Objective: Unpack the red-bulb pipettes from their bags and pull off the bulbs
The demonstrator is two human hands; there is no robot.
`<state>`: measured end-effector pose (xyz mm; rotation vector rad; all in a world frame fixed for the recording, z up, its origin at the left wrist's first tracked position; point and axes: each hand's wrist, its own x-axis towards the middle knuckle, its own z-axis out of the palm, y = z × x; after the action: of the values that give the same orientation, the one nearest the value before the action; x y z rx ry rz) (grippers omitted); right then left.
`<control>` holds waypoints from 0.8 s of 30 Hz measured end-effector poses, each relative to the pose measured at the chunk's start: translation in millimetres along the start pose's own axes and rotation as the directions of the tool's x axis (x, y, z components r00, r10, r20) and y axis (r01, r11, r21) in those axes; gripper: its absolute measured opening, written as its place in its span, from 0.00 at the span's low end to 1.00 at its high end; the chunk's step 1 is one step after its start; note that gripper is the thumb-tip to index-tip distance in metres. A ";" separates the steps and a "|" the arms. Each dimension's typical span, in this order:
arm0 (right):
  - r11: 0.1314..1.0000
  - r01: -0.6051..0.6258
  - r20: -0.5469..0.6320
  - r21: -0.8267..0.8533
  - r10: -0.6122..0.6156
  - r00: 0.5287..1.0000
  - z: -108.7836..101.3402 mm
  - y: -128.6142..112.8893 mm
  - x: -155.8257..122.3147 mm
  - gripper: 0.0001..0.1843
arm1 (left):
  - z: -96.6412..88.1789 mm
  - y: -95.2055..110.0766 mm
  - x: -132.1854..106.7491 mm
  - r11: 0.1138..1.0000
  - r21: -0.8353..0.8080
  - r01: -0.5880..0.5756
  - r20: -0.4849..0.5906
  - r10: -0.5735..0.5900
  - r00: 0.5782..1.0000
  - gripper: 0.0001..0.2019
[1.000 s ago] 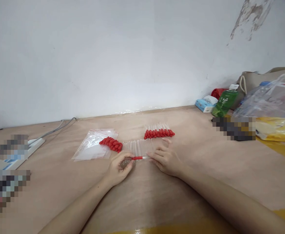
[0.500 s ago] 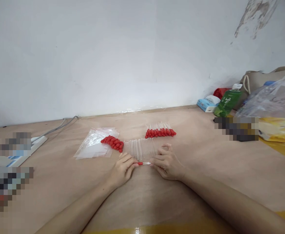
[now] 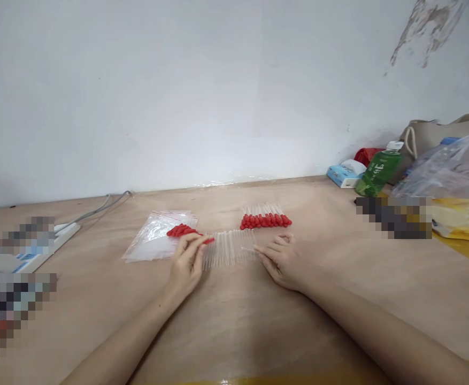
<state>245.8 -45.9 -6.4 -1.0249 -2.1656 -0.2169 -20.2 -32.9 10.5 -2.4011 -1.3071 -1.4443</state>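
Holding a red cap [image 3: 209, 241] in left hand [image 3: 186, 262] and a clear tube [image 3: 248, 248] in right hand [image 3: 281, 262], each in a narrow fingertip pinch. Have the tube jutting leftward from the right-hand grip, long axis roughly sideways, toward the cap but apart from it, across the right end of the tube row [image 3: 226, 250], short of the red-tipped row [image 3: 265, 220].

Person's left forearm [image 3: 138, 331] and right forearm [image 3: 362, 313] are bare, smoothly tapered, one small dot-like mark [image 3: 160, 306] on the left one; left hand [image 3: 185, 267] and right hand [image 3: 282, 263] likewise bare, slim fingers [image 3: 191, 247].
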 end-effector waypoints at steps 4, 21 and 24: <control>0.997 -0.078 -0.119 -0.030 0.074 0.990 7.7 -2.6 2.9 0.13 | -20.5 -40.7 24.9 0.943 0.181 0.278 -0.197 -0.242 0.950 0.14; 0.941 -0.227 -0.060 -0.250 0.219 0.974 52.4 -34.1 47.5 0.09 | -35.4 -123.7 43.0 0.802 0.322 0.504 0.012 -0.535 0.844 0.17; 0.946 -0.222 -0.006 -0.238 0.227 0.974 53.5 -40.1 45.3 0.10 | -37.8 -118.0 46.7 0.802 0.333 0.496 -0.084 -0.499 0.863 0.16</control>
<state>168.6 -22.4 -9.2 -1.4049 -2.0544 -0.3655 -117.3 56.0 24.5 -1.9168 -2.1085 -1.1470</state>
